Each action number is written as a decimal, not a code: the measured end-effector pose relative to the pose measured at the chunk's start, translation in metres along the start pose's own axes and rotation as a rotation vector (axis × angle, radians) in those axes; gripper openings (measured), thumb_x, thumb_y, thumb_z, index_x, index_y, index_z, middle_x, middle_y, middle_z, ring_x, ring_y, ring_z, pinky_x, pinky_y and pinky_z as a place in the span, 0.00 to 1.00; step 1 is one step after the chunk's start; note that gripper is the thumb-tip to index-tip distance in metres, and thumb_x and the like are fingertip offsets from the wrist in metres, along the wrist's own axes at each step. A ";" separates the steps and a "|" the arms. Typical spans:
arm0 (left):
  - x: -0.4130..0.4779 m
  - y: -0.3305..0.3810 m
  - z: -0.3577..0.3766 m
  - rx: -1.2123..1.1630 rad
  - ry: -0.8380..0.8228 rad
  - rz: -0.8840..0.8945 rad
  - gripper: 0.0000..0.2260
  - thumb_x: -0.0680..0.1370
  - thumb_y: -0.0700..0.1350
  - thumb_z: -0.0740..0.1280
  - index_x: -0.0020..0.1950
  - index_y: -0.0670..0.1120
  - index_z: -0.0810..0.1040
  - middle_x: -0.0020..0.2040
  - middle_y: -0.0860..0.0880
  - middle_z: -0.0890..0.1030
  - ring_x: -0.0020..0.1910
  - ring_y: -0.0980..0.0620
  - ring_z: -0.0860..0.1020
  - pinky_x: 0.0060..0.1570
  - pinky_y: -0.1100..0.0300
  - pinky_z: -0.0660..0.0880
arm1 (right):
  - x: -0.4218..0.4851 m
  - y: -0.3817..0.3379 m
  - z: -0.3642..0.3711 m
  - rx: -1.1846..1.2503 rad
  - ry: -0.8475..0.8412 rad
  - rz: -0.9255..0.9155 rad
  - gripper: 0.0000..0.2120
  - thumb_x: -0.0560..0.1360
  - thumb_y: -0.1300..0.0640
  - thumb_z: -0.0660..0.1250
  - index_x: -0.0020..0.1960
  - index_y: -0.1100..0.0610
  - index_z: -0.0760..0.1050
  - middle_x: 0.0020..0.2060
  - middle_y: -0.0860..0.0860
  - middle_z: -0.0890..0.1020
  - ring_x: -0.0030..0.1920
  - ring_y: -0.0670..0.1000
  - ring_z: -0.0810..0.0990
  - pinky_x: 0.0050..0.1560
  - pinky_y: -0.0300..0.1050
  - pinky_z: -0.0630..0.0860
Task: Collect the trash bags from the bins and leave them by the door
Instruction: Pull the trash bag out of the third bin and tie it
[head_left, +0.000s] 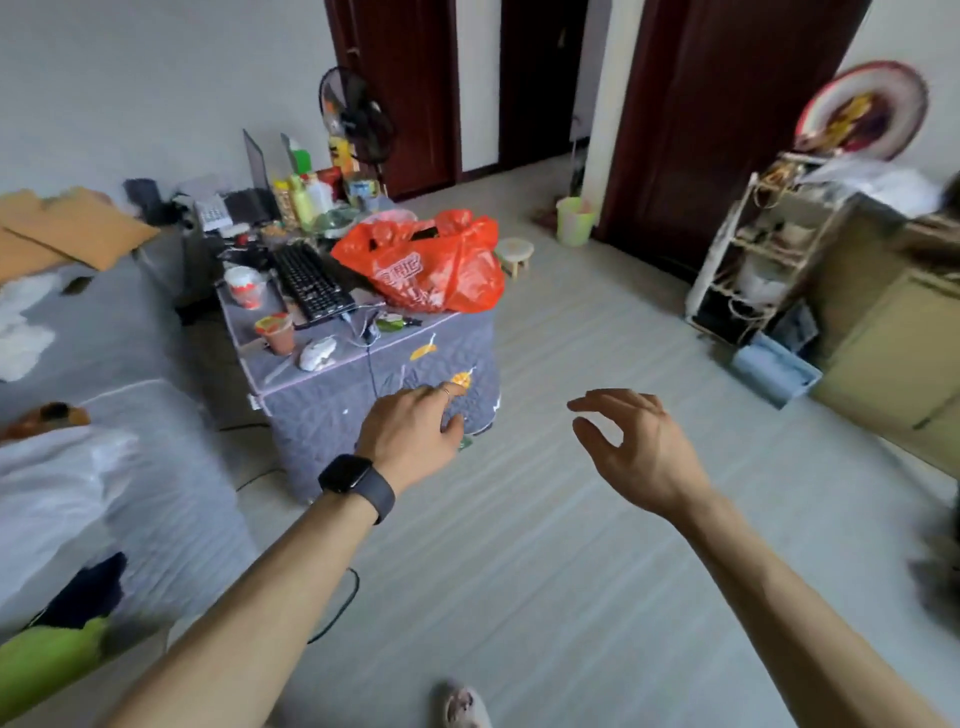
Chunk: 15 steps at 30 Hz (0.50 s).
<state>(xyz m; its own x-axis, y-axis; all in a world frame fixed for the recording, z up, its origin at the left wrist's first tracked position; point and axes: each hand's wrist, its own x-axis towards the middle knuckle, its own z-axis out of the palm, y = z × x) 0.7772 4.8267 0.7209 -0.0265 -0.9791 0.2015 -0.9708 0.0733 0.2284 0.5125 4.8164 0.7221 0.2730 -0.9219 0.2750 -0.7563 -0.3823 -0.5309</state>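
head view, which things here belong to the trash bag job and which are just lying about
For the job: green bin on the floor by the dark door; left hand and right hand, both holding nothing.
Lying about: keyboard, mouse, small stool, wire shelf, red bag on the table (possibly trash, cannot tell).

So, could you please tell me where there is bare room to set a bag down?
The floor is bare between the covered table and the shelf rack, and on toward the green bin by the doors. Its top is crowded: keyboard, cups, red bag.
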 end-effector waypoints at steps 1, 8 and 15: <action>0.027 0.010 0.010 -0.003 -0.002 0.031 0.18 0.77 0.51 0.62 0.67 0.54 0.74 0.56 0.50 0.84 0.55 0.46 0.80 0.51 0.52 0.77 | 0.014 0.020 -0.006 -0.015 -0.004 0.034 0.12 0.78 0.51 0.67 0.60 0.46 0.81 0.61 0.48 0.81 0.63 0.54 0.75 0.62 0.40 0.66; 0.215 0.034 0.082 -0.076 -0.036 0.162 0.18 0.76 0.52 0.61 0.65 0.51 0.76 0.54 0.49 0.84 0.52 0.45 0.82 0.47 0.51 0.78 | 0.148 0.134 -0.018 -0.119 -0.003 0.135 0.12 0.79 0.48 0.66 0.61 0.45 0.80 0.62 0.46 0.81 0.64 0.54 0.75 0.63 0.41 0.66; 0.416 0.040 0.130 -0.134 -0.099 0.197 0.21 0.74 0.54 0.57 0.64 0.51 0.77 0.56 0.50 0.84 0.55 0.44 0.80 0.52 0.52 0.77 | 0.315 0.221 -0.022 -0.155 -0.026 0.235 0.13 0.79 0.47 0.64 0.62 0.44 0.79 0.63 0.44 0.80 0.66 0.54 0.73 0.65 0.45 0.69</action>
<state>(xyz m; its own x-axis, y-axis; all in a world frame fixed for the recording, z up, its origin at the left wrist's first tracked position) 0.6965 4.3981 0.6903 -0.2415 -0.9569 0.1615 -0.9045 0.2822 0.3196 0.4183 4.4425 0.7089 0.0931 -0.9861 0.1376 -0.8818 -0.1458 -0.4484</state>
